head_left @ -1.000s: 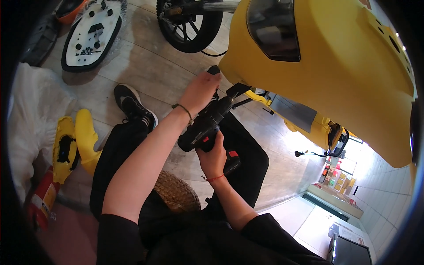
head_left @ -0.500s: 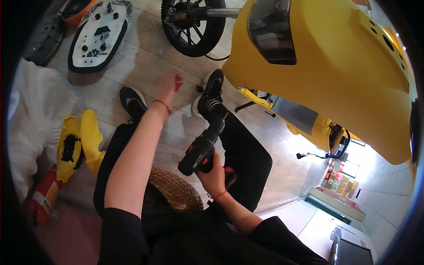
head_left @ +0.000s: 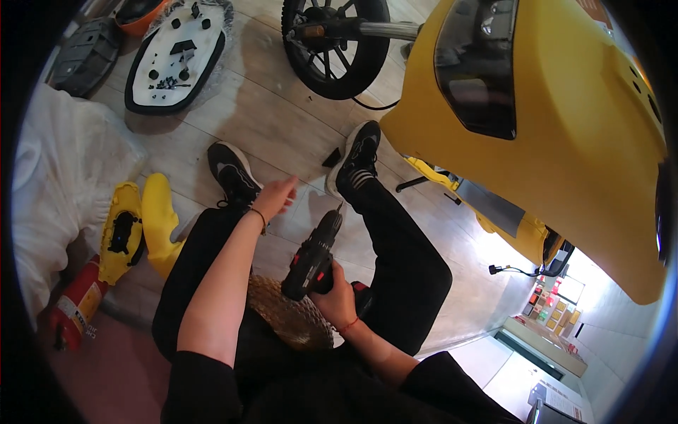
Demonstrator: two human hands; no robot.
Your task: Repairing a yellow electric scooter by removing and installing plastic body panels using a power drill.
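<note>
My right hand [head_left: 335,299] is wrapped round the grip of a black cordless drill [head_left: 312,265] with red accents. The drill is held above my lap, its thin bit tilted up toward my shoe. Forward and left of the drill is my left hand [head_left: 277,196], fingers curled together near the drill's tip but apart from it. What those fingers hold, if anything, is too small to make out. A small black piece [head_left: 331,157] lies on the floor beside my right shoe [head_left: 357,155].
A large yellow vehicle body [head_left: 565,141] stands at right, with a spoked wheel [head_left: 337,74] at the far middle. At far left, a white black-rimmed panel [head_left: 159,90] carries small black parts. Yellow covers [head_left: 121,230], a red extinguisher [head_left: 79,300] and a woven seat [head_left: 288,311] are near me.
My left hand has come back toward me, closer to the drill. The drill has turned slightly more upright, and its bit now shows. The view has shifted a little.
</note>
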